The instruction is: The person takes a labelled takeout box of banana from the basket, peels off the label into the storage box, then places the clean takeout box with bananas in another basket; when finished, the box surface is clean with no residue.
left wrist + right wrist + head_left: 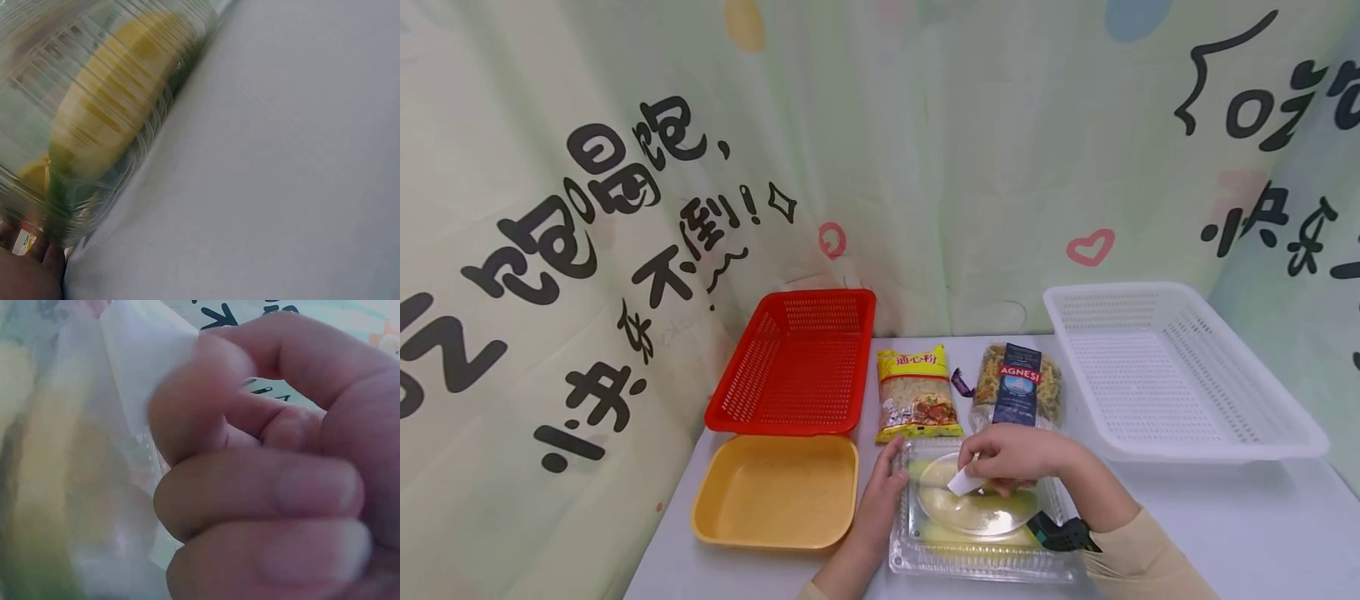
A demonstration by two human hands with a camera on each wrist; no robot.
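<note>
A clear plastic clamshell box stands at the front of the table, and a banana shows through its ribbed wall in the left wrist view. My left hand touches the box's left side with its fingers extended. Over the lid, my right hand pinches a white slip between thumb and finger. In the right wrist view the slip looks thin and flat, and the other fingers are curled. Whether the slip is stuck to the lid, I cannot tell.
Behind the box lie a yellow bag of pasta, a small purple wrapper and an AGNESI pasta bag. A red basket and a yellow tray stand left. At the right is a white basket.
</note>
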